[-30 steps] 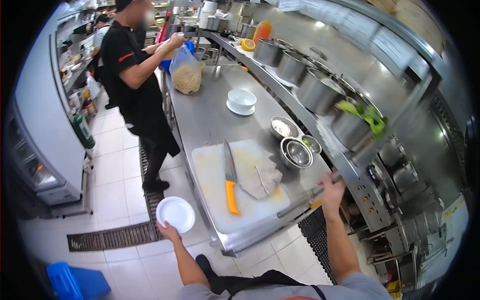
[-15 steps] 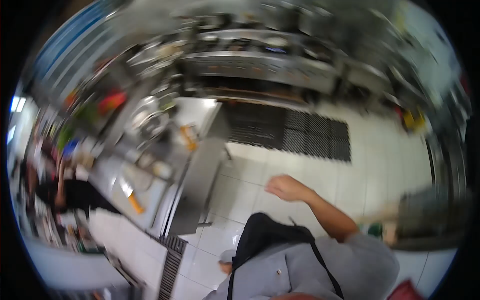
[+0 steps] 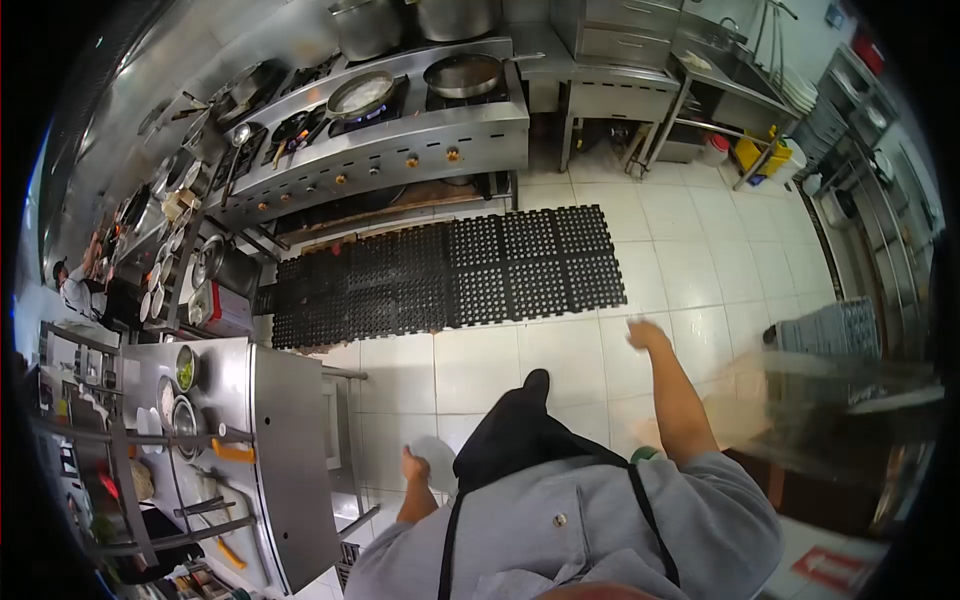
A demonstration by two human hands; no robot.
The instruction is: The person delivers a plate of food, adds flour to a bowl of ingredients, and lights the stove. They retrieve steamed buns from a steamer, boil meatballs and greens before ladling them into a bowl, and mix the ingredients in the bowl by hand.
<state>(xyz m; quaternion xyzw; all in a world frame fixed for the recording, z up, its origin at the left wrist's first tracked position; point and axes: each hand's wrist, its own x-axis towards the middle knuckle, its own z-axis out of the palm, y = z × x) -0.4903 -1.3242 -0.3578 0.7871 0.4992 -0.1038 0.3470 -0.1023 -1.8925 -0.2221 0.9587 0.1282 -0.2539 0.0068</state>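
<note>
Out in front over the white tiled floor hangs my right hand (image 3: 650, 334), near the end of the black rubber mat (image 3: 530, 262). Motion blurs its fingers, and no object shows in it. At my other side my left hand (image 3: 416, 468) hangs low, thumb standing apart, nothing visible in it. It is nearest to the steel worktable (image 3: 290, 470), with a gap between them. On that table are a bowl of green pieces (image 3: 186, 369), a metal bowl (image 3: 184, 416), an orange-handled tool (image 3: 234, 452) and a cutting board (image 3: 240, 515) with an orange-handled knife (image 3: 231, 553).
A steel range (image 3: 380, 160) stands ahead, with a pan of pale contents (image 3: 361, 95) over a blue flame and another wide pan (image 3: 463, 75). A sink (image 3: 745, 75), a yellow bucket (image 3: 762, 157) and grey crates (image 3: 830, 330) are right. Another person (image 3: 80, 290) is far left.
My view has swung left and sharpened, bringing the range closer and the worktable to the lower left. My right hand appears farther right, and my left hand now shows more fully.
</note>
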